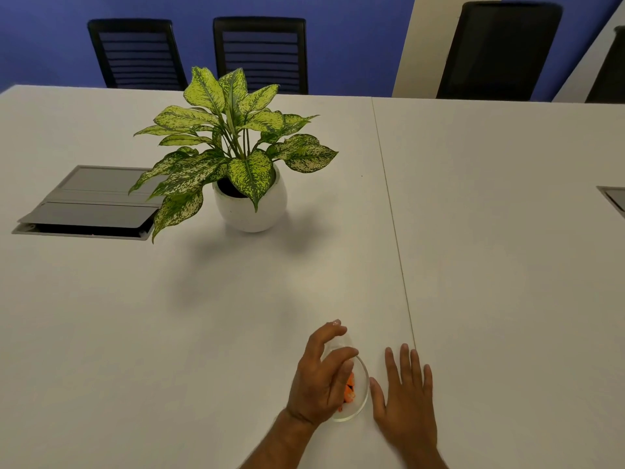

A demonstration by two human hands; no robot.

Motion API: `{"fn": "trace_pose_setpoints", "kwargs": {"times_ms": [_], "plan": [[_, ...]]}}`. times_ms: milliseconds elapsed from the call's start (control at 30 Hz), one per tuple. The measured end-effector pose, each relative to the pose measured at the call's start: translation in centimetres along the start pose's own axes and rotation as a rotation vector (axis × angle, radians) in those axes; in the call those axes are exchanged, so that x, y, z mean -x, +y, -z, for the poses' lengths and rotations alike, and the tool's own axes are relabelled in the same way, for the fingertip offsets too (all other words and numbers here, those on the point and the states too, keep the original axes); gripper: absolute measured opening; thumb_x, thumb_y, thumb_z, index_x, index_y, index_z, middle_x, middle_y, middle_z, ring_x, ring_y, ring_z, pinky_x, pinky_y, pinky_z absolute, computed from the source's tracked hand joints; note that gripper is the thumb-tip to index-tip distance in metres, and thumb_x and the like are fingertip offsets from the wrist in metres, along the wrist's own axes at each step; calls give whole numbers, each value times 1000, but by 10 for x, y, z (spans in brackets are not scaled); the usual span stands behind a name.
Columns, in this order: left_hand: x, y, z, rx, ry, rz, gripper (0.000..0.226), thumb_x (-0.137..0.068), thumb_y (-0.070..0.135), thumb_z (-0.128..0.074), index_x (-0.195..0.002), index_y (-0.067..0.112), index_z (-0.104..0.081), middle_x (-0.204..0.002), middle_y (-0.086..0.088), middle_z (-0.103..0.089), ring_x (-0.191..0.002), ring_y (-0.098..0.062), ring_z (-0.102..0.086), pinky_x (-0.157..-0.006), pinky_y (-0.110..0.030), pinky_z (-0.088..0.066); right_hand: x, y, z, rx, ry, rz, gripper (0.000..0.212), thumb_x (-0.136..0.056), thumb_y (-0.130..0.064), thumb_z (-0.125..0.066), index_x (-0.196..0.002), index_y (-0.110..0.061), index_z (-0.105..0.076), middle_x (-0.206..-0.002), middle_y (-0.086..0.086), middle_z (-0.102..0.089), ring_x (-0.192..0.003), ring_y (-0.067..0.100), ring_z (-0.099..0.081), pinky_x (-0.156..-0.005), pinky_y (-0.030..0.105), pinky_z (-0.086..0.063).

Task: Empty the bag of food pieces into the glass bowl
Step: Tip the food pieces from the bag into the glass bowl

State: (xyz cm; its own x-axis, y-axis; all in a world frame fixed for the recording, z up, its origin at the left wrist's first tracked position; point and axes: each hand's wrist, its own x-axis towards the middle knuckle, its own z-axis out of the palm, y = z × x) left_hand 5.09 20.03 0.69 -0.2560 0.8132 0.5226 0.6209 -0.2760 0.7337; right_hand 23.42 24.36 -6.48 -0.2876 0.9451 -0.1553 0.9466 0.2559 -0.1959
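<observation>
A small glass bowl (362,397) stands near the table's front edge with orange food pieces (349,390) inside it. My left hand (321,377) curls over the bowl from the left and hides most of it. Its fingers and thumb pinch a thin clear plastic bag (342,341), which is faint and rises just above the bowl's far rim. I cannot tell whether anything is left in the bag. My right hand (406,397) lies flat on the table, fingers spread, right beside the bowl's right side and holding nothing.
A potted plant in a white pot (250,204) stands mid-table. An open grey cable hatch (88,201) is at the left and another hatch (614,198) at the right edge. A table seam (399,252) runs just right of the hands. Black chairs (260,52) line the far side.
</observation>
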Motion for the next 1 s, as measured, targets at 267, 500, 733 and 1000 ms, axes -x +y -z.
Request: {"fn": "trace_pose_setpoints", "kwargs": {"times_ms": [267,500,733,1000], "plan": [[-10,21,1,208,224,463,32,-100,33,-39,-99,22,-70,-123,10,-61,-122,-5,-54,-103,-11,-42,0,-2,7,-8,-28,10,80,-88,-66,-3,-152,-21,-23,-162,12,-16,-150,29,-11,-120,49,-4],[-35,43,14,670,531,1089,38,-104,35,-38,-91,32,-74,-104,2,-71,-96,-15,-65,-78,-30,-53,-8,13,9,-68,-130,87,93,-75,-75,15,-150,-20,12,-156,2,27,-130,3,49,-111,35,29],[-33,63,27,1260,506,1435,40,-102,42,-43,-102,13,-71,-113,-13,-63,-101,-32,-58,-86,-48,-50,-1,6,73,-563,-58,95,64,-90,-33,-64,-146,-31,-32,-154,-11,-31,-145,7,-16,-121,34,-12],[-18,91,43,1311,335,1588,46,-103,40,-37,-117,7,-66,-125,-24,-61,-121,-43,-56,-108,-53,-44,46,-52,132,-1059,-27,244,55,-68,-37,-86,-119,-39,-65,-122,-23,-67,-117,0,-59,-99,22,-45]]}}
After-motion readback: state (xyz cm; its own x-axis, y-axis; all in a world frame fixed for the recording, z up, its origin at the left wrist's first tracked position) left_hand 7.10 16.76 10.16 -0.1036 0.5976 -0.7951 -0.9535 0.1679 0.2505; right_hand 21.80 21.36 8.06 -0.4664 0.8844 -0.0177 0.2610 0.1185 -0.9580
